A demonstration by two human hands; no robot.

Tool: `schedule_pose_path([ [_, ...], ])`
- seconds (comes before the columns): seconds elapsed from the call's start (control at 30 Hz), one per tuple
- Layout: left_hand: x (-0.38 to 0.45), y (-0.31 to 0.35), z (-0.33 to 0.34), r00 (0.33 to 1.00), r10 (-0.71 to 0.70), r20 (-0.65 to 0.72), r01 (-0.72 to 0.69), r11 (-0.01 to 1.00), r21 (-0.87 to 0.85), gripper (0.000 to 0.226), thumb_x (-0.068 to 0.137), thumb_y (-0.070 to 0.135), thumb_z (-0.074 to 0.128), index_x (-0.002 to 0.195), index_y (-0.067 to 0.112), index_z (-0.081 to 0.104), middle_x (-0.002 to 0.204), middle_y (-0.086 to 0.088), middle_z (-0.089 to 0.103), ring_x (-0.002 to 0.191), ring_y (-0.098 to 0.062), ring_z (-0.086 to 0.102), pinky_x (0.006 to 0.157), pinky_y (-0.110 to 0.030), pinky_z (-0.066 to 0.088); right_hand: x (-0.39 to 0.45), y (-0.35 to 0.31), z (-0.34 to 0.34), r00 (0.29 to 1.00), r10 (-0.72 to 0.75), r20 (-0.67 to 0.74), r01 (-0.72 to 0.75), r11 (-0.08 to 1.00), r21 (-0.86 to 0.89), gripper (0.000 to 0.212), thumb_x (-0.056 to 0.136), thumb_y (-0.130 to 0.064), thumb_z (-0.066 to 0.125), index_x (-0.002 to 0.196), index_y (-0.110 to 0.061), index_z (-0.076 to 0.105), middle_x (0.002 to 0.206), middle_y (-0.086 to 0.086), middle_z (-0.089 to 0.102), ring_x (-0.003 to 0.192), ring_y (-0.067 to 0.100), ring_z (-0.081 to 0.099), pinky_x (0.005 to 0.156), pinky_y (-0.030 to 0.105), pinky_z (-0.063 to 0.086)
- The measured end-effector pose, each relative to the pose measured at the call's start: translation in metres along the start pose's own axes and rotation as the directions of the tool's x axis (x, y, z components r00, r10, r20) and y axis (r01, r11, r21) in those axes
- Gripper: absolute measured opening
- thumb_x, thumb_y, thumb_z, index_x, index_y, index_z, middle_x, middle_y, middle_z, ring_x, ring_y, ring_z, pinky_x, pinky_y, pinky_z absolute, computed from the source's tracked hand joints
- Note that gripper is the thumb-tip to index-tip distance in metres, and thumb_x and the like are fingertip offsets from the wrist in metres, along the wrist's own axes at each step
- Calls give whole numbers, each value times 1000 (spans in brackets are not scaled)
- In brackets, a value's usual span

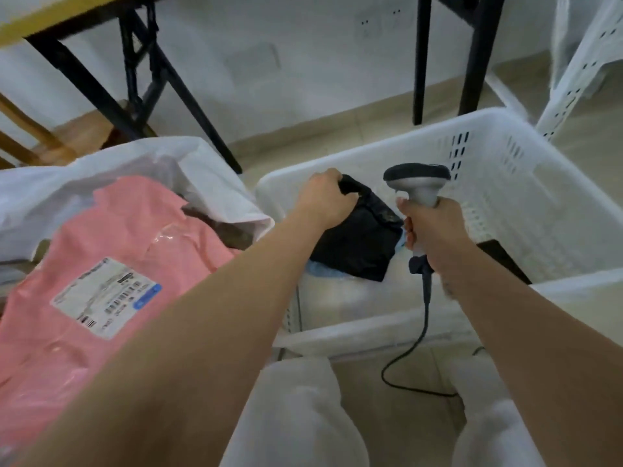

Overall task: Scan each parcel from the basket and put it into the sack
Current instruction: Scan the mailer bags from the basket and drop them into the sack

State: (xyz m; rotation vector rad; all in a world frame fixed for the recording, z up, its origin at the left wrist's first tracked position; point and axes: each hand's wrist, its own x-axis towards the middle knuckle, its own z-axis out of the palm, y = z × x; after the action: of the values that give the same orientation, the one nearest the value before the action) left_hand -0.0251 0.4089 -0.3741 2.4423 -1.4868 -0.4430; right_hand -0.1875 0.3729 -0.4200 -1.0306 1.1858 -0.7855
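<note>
Left hand (325,198) pinches the floppy black plastic parcel (357,237); right hand (429,227), just beside it, grips the grey handheld scanner (418,183). No label showing, so the scan might miss.

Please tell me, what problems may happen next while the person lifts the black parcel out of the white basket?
1. The left hand grips only a corner of the black plastic parcel, so it may slip.
2. No label shows on its visible side, so the grey handheld scanner in the right hand may not read it until it is turned.
3. The scanner's black cable hangs over the white plastic basket's rim and may snag.
</note>
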Motion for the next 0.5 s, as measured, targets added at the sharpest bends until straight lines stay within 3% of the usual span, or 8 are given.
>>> schedule_pose_path([
  [0.13, 46, -21, 43, 988, -127, 89, 133, 989, -66, 31, 97, 24, 54, 118, 2, 58, 118, -16, 60, 113, -32, 56, 77, -26, 36, 31, 15, 10, 994, 108, 0, -108, 994, -17, 32, 90, -19, 68, 67, -9, 47, 54, 8, 43, 41, 19, 40, 50, 31, 37],
  [0.23, 78, -47, 69, 961, -227, 156, 247, 961, -127, 21, 95, 19, 54, 102, 0, 60, 109, -22, 62, 104, -34, 59, 72, -28, 36, 51, 30, 12, 981, 191, -10, -192, 980, -56, 32, 90, -18, 67, 67, -9, 46, 54, 8, 42, 43, 21, 40, 54, 32, 38],
  [0.3, 100, -65, 84, 935, -306, 178, 336, 926, -170, 38, 94, 22, 56, 120, -5, 54, 122, -24, 58, 109, -37, 57, 76, -30, 40, 63, 35, 14, 972, 233, -3, -233, 970, -67, 30, 91, -17, 66, 69, -10, 47, 54, 8, 42, 43, 20, 40, 54, 32, 37],
  [0.4, 128, -85, 101, 900, -387, 201, 430, 866, -255, 62, 94, 26, 60, 142, -1, 31, 136, -20, 44, 121, -38, 50, 95, -39, 49, 80, 37, 17, 960, 279, -19, -280, 958, -67, 27, 91, -17, 67, 73, -10, 48, 55, 7, 44, 44, 19, 41, 52, 31, 38],
  [0.5, 149, -94, 113, 871, -430, 237, 490, 790, -369, 64, 94, 20, 62, 145, 6, 25, 134, -19, 43, 115, -39, 54, 80, -46, 57, 95, 34, 20, 949, 312, -43, -313, 950, -15, 25, 89, -15, 68, 72, -9, 51, 54, 7, 44, 44, 19, 41, 53, 31, 37],
])
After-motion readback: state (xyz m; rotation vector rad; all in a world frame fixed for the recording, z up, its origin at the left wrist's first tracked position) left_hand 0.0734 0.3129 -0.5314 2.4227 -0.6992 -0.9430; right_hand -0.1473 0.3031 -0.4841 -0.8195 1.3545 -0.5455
